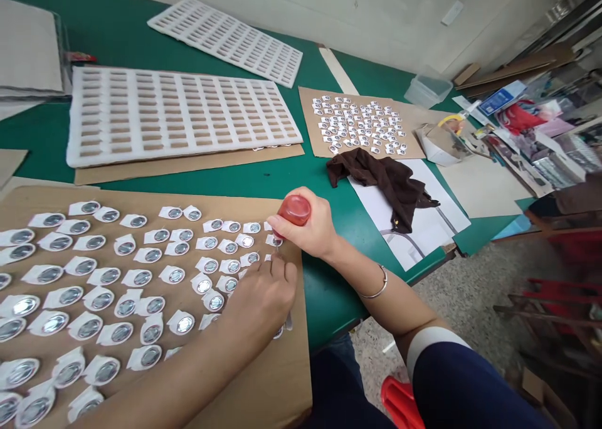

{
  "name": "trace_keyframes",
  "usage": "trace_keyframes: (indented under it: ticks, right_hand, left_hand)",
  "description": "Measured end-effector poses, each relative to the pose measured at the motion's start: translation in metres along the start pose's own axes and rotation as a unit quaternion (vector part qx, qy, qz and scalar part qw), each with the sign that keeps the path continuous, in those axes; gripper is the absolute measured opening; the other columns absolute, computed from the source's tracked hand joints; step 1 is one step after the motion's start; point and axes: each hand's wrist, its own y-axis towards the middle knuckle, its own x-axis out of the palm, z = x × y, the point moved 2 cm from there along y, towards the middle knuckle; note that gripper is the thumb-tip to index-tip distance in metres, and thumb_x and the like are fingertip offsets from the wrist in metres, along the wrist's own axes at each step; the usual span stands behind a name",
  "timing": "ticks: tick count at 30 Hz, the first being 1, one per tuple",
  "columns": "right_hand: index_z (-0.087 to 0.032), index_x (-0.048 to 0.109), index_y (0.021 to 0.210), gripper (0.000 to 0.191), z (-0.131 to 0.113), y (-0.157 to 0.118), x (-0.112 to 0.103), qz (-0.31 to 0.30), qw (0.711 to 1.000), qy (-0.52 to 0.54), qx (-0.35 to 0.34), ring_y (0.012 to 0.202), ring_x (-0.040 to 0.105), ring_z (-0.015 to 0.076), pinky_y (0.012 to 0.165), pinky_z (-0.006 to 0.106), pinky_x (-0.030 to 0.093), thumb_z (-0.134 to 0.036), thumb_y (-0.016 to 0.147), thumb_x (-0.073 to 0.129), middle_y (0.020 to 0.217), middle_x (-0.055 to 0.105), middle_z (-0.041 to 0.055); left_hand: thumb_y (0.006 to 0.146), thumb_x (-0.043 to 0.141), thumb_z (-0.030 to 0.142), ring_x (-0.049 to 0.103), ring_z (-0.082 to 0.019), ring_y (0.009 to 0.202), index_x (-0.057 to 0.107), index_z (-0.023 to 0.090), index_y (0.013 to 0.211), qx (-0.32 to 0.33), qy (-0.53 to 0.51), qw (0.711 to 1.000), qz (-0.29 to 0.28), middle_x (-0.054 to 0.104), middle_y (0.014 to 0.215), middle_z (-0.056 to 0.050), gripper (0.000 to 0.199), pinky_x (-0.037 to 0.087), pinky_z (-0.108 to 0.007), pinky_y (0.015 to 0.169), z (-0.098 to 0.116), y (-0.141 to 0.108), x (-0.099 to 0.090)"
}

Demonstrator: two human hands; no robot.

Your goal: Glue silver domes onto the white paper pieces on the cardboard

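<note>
My right hand (313,225) is wrapped around a red bulb-shaped thing (295,210), its rounded end facing up; I cannot tell whether it is a bottle or a handle. Just below it, my left hand (268,291) rests over the right part of a cardboard sheet (263,385), with its fingers curled in. Whatever those fingers pinch is hidden. Spread in rough rows over the cardboard are many white paper-tabbed pieces with shiny oval centres, such as this oval piece (182,322). Some of them lie under or beside my left hand.
Behind the cardboard lies a white slotted foam tray (183,112), with another foam tray (230,40) farther back. A second cardboard sheet (313,137) carries smaller pieces. A dark brown cloth (390,181) lies on white paper (404,253) at right, near a clear plastic box (427,87).
</note>
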Motion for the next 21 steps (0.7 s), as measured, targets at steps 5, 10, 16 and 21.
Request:
trace_keyframes:
  ticks: [5,10,16,21]
  right_hand:
    - [-0.024,0.055,0.082,0.039,0.0015,0.0002,0.0019,-0.01,1.0,-0.013,-0.01,0.065,0.06,0.0151,0.065,0.031,0.05,-0.053,0.067,0.076,0.075,0.067,-0.0004]
    - [-0.024,0.055,0.082,0.038,0.0024,-0.0005,0.0019,-0.021,1.0,-0.017,-0.016,0.066,0.06,0.0156,0.065,0.031,0.049,-0.054,0.07,0.074,0.076,0.067,0.0]
    - [-0.024,0.055,0.082,0.036,0.0032,-0.0018,0.0025,-0.026,0.999,-0.009,-0.03,0.066,0.06,0.0156,0.065,0.031,0.05,-0.053,0.071,0.074,0.076,0.066,-0.0004]
    - [-0.024,0.055,0.083,0.037,0.0034,-0.0016,0.0026,-0.02,0.999,-0.014,-0.025,0.069,0.061,0.0165,0.068,0.032,0.051,-0.055,0.071,0.074,0.078,0.068,0.0002]
  left_hand:
    - [0.074,0.04,-0.007,0.063,-0.023,0.062,0.061,0.013,0.076,0.01,0.017,0.999,0.049,0.065,0.07,-0.011,0.029,0.055,-0.034,0.061,0.002,-0.0041,0.0093]
    - [0.072,0.042,-0.008,0.064,-0.025,0.061,0.062,0.011,0.075,0.025,0.051,0.991,0.124,0.068,0.079,-0.017,0.028,0.054,-0.035,0.059,0.0033,-0.0063,0.0091]
    - [0.071,0.042,-0.009,0.062,-0.025,0.058,0.061,0.012,0.072,0.032,0.04,0.992,0.118,0.066,0.072,-0.015,0.028,0.053,-0.035,0.055,0.0026,-0.0063,0.0068]
    - [0.074,0.04,-0.008,0.064,-0.025,0.063,0.061,0.013,0.074,0.019,0.034,0.995,0.095,0.066,0.073,-0.013,0.029,0.054,-0.035,0.058,0.002,-0.0061,0.0105]
